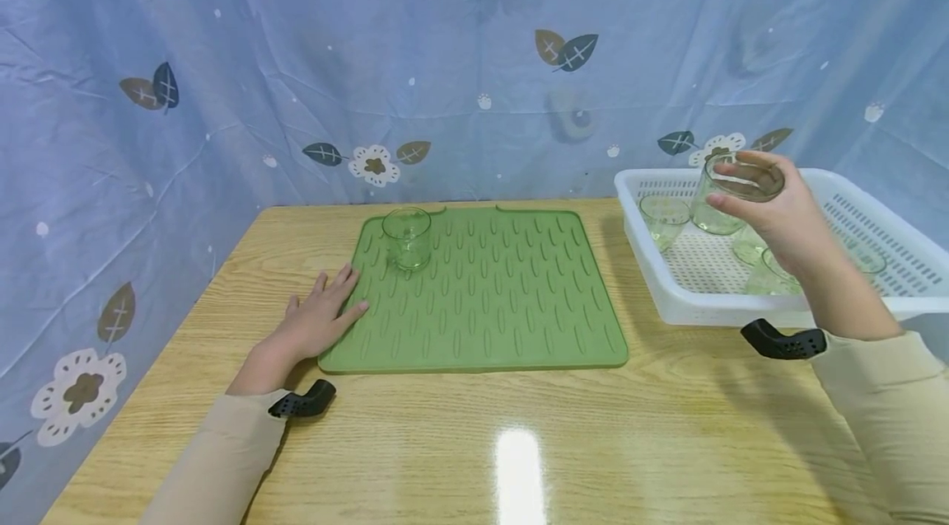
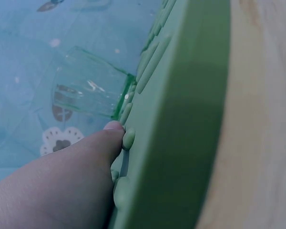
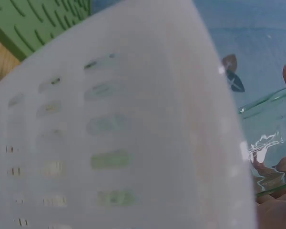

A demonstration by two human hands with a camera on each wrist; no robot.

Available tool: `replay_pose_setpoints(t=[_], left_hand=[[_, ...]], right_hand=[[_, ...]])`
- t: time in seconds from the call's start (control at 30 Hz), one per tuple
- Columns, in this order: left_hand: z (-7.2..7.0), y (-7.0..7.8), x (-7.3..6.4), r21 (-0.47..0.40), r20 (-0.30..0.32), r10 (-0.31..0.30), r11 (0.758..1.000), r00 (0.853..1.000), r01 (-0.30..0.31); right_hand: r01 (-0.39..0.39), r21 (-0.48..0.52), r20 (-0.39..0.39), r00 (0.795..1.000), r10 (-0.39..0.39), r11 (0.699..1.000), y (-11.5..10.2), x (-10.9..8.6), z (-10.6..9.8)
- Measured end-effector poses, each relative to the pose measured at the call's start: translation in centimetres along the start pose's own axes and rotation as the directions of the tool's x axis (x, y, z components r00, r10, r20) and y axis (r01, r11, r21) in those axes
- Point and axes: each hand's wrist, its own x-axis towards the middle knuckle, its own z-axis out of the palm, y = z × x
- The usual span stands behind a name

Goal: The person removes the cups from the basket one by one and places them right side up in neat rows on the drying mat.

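Observation:
My right hand [image 1: 789, 216] grips a clear drinking glass [image 1: 715, 212] by its upper part, over the white basket [image 1: 670, 309]. In the right wrist view the basket wall hides much of that glass [image 3: 267, 143]. Several other glasses stand or lie in the basket, one glass [image 1: 665, 216] near its left wall. On the far left part of the green drying mat [image 1: 489, 302] a single glass [image 1: 408, 241] stands upright. My left hand [image 1: 315, 323] rests at the mat's left edge with fingers spread, its thumb [image 2: 105, 143] on the mat, nearer to me than that glass.
A light wooden table [image 1: 415, 442] carries the mat and the basket, with a strip of wood between them. Behind and at the sides hangs a blue patterned curtain [image 1: 474, 55]. Each wrist wears a black camera band [image 1: 784, 341].

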Motion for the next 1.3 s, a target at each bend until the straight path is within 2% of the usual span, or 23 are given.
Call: replay_pose_setpoints(t=[0.4,0.67,0.8,1.1,1.3], left_hand=[[-0.1,0.1,0.1,-0.001,0.003,0.003,1.0,1.0,-0.003],[-0.2,0.2,0.0,-0.009,0.007,0.003,1.0,1.0,-0.003],[-0.2,0.1,0.1,-0.009,0.005,0.004,1.0,1.0,-0.004],[-0.3,-0.1,0.0,0.001,0.003,0.002,1.0,1.0,-0.002],[-0.2,0.0,0.0,-0.006,0.009,-0.001,1.0,1.0,0.002]], right_hand=[[0.038,-0.008,0.069,0.997,-0.037,0.999,-1.2,-0.7,2.2],[0.039,-0.112,0.124,0.992,-0.025,0.993,-1.9,-1.3,4.6],[0.055,-0.05,0.155,0.987,-0.047,0.997,-2.2,-1.5,5.8],[0.095,-0.006,0.226,0.97,-0.092,0.995,-2.1,-2.0,9.3],[0.085,0.025,0.269,0.959,-0.089,0.996,-1.7,-2.2,11.9]])
